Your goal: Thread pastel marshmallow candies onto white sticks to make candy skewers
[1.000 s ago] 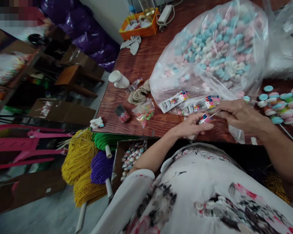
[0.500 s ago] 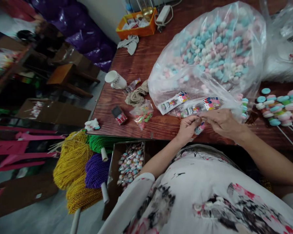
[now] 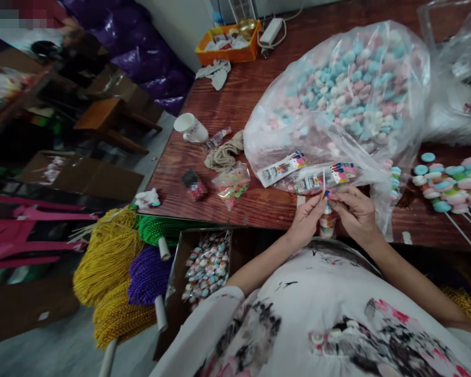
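Note:
Close to my body at the table's front edge, a marshmallow skewer in a printed clear bag (image 3: 327, 224) hangs with its white stick pointing up. My left hand (image 3: 306, 222) pinches the bag's neck from the left, its fingers closed. From the other side, my right hand (image 3: 355, 213) is also closed on the neck, around the stick. Just beyond my hands lie printed clear bags (image 3: 317, 180) and a white printed packet (image 3: 280, 168). A large clear sack of pink, blue and white marshmallows (image 3: 349, 89) stands behind them.
Bare marshmallow skewers (image 3: 455, 180) lie at the right. To the left are a white mug (image 3: 190, 128), a grey cloth (image 3: 225, 154) and a small candy bag (image 3: 231, 184). Below the edge stand a box of wrapped skewers (image 3: 208, 267) and yellow cord bundles (image 3: 105, 256).
My right hand has drawn back from the sack toward my body and now meets my left hand at the bag's neck. The stick now stands up between my fingers.

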Action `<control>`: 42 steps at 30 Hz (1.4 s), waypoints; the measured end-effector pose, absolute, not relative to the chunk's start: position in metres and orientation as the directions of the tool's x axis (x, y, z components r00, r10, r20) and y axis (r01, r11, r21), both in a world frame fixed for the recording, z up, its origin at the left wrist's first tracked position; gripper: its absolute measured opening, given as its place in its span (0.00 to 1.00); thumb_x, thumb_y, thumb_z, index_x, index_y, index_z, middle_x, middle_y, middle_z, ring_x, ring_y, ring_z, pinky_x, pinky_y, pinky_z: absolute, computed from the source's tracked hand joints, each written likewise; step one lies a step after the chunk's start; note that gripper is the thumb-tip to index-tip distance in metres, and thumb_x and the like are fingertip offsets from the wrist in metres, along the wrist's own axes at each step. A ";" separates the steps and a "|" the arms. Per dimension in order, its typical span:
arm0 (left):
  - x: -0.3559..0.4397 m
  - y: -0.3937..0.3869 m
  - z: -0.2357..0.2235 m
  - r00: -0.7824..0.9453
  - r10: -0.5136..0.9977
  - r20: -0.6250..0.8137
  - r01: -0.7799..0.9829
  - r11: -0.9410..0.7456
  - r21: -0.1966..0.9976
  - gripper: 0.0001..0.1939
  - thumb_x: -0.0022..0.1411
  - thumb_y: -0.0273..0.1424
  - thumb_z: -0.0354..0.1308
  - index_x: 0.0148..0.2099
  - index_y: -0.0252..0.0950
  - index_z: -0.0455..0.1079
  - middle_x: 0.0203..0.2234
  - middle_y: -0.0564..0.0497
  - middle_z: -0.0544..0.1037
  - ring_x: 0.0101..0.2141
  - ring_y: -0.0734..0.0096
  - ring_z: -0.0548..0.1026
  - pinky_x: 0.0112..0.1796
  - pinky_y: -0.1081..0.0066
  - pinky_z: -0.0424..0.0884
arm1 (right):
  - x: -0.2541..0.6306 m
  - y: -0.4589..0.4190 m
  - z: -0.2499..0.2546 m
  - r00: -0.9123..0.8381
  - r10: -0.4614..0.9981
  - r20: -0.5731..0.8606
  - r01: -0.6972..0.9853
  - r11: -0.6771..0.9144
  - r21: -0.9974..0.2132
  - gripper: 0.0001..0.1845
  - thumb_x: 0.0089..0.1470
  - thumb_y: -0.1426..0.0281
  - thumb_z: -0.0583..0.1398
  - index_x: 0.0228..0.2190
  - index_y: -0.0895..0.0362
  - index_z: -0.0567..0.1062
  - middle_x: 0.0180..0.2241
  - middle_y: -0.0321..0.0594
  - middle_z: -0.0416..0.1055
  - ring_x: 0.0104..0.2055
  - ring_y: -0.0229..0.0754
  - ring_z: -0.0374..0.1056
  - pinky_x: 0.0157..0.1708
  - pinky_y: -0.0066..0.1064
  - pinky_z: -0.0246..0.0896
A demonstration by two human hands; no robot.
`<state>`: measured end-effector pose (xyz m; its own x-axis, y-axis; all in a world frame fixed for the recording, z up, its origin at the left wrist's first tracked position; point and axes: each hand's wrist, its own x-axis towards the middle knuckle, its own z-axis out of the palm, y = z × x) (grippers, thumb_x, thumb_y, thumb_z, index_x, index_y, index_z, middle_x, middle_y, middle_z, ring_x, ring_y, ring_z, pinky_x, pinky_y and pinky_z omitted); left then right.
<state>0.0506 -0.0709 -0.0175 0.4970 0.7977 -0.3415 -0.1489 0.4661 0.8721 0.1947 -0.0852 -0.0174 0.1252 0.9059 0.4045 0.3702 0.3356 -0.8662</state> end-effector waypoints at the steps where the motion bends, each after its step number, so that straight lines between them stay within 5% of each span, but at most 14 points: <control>1: 0.049 -0.073 -0.016 0.517 0.783 -0.347 -0.201 0.505 0.840 0.28 0.58 0.52 0.58 0.51 0.36 0.70 0.24 0.56 0.68 0.23 0.79 0.66 0.27 0.75 0.67 | 0.193 -0.086 -0.018 0.137 0.891 0.433 0.378 0.357 -0.854 0.05 0.56 0.68 0.61 0.34 0.52 0.78 0.31 0.38 0.70 0.33 0.40 0.67 0.32 0.34 0.64; 5: 0.045 -0.076 -0.012 0.557 0.759 -0.338 -0.333 0.577 0.746 0.24 0.52 0.49 0.66 0.39 0.33 0.69 0.24 0.57 0.68 0.22 0.82 0.65 0.26 0.77 0.65 | 0.179 -0.089 -0.021 0.197 0.803 0.563 0.433 0.444 -0.785 0.04 0.54 0.72 0.61 0.31 0.51 0.77 0.29 0.38 0.70 0.32 0.40 0.67 0.33 0.36 0.64; 11: 0.034 -0.062 -0.010 0.655 0.625 -0.425 -0.161 0.665 0.730 0.24 0.50 0.47 0.68 0.35 0.32 0.67 0.23 0.54 0.71 0.21 0.83 0.65 0.23 0.79 0.60 | 0.194 -0.086 -0.018 0.163 0.840 0.517 0.551 0.357 -0.755 0.05 0.57 0.70 0.59 0.35 0.52 0.76 0.33 0.40 0.72 0.36 0.42 0.68 0.36 0.37 0.65; 16: 0.025 -0.054 -0.009 0.746 0.531 -0.403 -0.138 0.714 0.687 0.24 0.46 0.45 0.71 0.33 0.33 0.64 0.21 0.57 0.68 0.19 0.83 0.63 0.22 0.78 0.58 | 0.228 -0.085 -0.001 -0.420 0.724 0.547 0.728 0.629 -0.273 0.20 0.56 0.72 0.58 0.49 0.42 0.74 0.50 0.39 0.74 0.54 0.49 0.64 0.53 0.47 0.52; 20: 0.011 -0.049 -0.010 0.897 0.230 -0.377 0.137 0.665 0.734 0.26 0.49 0.50 0.67 0.34 0.33 0.64 0.22 0.55 0.68 0.20 0.81 0.63 0.21 0.77 0.57 | 0.226 -0.095 0.003 -0.633 0.631 0.450 0.605 0.765 -0.221 0.14 0.59 0.74 0.54 0.41 0.48 0.76 0.36 0.35 0.78 0.48 0.43 0.66 0.52 0.46 0.46; 22: 0.006 -0.049 -0.007 0.909 0.179 -0.377 0.256 0.474 0.842 0.24 0.56 0.51 0.60 0.32 0.33 0.63 0.22 0.55 0.67 0.22 0.79 0.64 0.24 0.76 0.60 | 0.217 -0.102 -0.001 -0.643 0.662 0.385 0.617 0.746 -0.252 0.12 0.59 0.75 0.53 0.33 0.52 0.76 0.28 0.35 0.75 0.41 0.41 0.66 0.49 0.45 0.47; 24: 0.003 -0.053 0.000 0.885 0.269 -0.380 0.371 0.084 0.925 0.19 0.64 0.45 0.51 0.31 0.34 0.63 0.24 0.53 0.68 0.27 0.76 0.66 0.31 0.73 0.65 | 0.208 -0.109 -0.009 -0.581 0.756 0.301 0.677 0.654 -0.336 0.12 0.57 0.77 0.53 0.27 0.55 0.74 0.24 0.37 0.72 0.37 0.41 0.65 0.45 0.43 0.49; 27: 0.002 -0.063 0.011 0.832 0.488 -0.265 0.522 -0.524 0.674 0.12 0.66 0.31 0.45 0.34 0.33 0.67 0.31 0.47 0.71 0.35 0.68 0.69 0.41 0.67 0.67 | 0.196 -0.115 -0.021 -0.405 0.903 0.143 0.704 0.407 -0.582 0.11 0.57 0.75 0.54 0.24 0.57 0.73 0.24 0.38 0.71 0.32 0.39 0.64 0.36 0.36 0.51; 29: 0.002 -0.067 0.012 0.824 0.538 -0.179 0.545 -0.664 0.512 0.11 0.64 0.27 0.45 0.36 0.33 0.69 0.34 0.45 0.72 0.37 0.65 0.69 0.43 0.64 0.67 | 0.190 -0.118 -0.026 -0.313 0.948 0.055 0.679 0.264 -0.686 0.12 0.58 0.72 0.55 0.25 0.57 0.74 0.25 0.38 0.71 0.30 0.38 0.64 0.32 0.33 0.51; 32: -0.001 -0.063 0.003 0.806 0.564 -0.180 0.525 -0.540 0.658 0.12 0.63 0.28 0.45 0.31 0.33 0.68 0.27 0.48 0.71 0.31 0.69 0.68 0.38 0.68 0.67 | 0.185 -0.123 -0.023 -0.219 0.959 0.182 0.768 0.285 -0.574 0.10 0.59 0.72 0.55 0.35 0.55 0.77 0.34 0.42 0.76 0.42 0.44 0.67 0.40 0.38 0.52; 35: -0.005 -0.053 -0.010 0.766 0.554 -0.325 0.411 -0.033 0.911 0.15 0.62 0.35 0.48 0.27 0.33 0.66 0.22 0.52 0.69 0.25 0.76 0.65 0.31 0.74 0.65 | 0.187 -0.132 -0.017 -0.305 0.874 0.379 0.830 0.439 -0.344 0.17 0.59 0.70 0.57 0.49 0.48 0.73 0.51 0.42 0.74 0.57 0.52 0.60 0.51 0.49 0.43; 38: -0.008 -0.048 -0.014 0.817 0.323 -0.477 0.360 0.361 0.860 0.17 0.58 0.43 0.55 0.29 0.31 0.69 0.21 0.52 0.71 0.22 0.77 0.66 0.27 0.75 0.63 | 0.193 -0.141 -0.019 -0.428 0.801 0.419 0.774 0.564 -0.287 0.15 0.60 0.70 0.56 0.47 0.46 0.74 0.43 0.36 0.78 0.51 0.46 0.65 0.53 0.49 0.40; 40: -0.008 -0.048 -0.010 0.854 0.177 -0.490 0.410 0.350 0.842 0.20 0.58 0.46 0.56 0.30 0.31 0.70 0.21 0.52 0.72 0.23 0.77 0.66 0.27 0.75 0.63 | 0.196 -0.144 -0.023 -0.468 0.790 0.397 0.742 0.595 -0.309 0.12 0.60 0.73 0.55 0.40 0.49 0.76 0.32 0.34 0.77 0.44 0.42 0.68 0.51 0.47 0.42; 42: -0.008 -0.051 -0.002 0.875 0.191 -0.446 0.427 0.134 0.894 0.21 0.63 0.46 0.53 0.33 0.32 0.71 0.23 0.52 0.72 0.25 0.76 0.67 0.30 0.75 0.64 | 0.196 -0.144 -0.027 -0.462 0.814 0.352 0.735 0.573 -0.361 0.11 0.60 0.73 0.55 0.34 0.52 0.77 0.26 0.34 0.74 0.40 0.41 0.68 0.49 0.45 0.44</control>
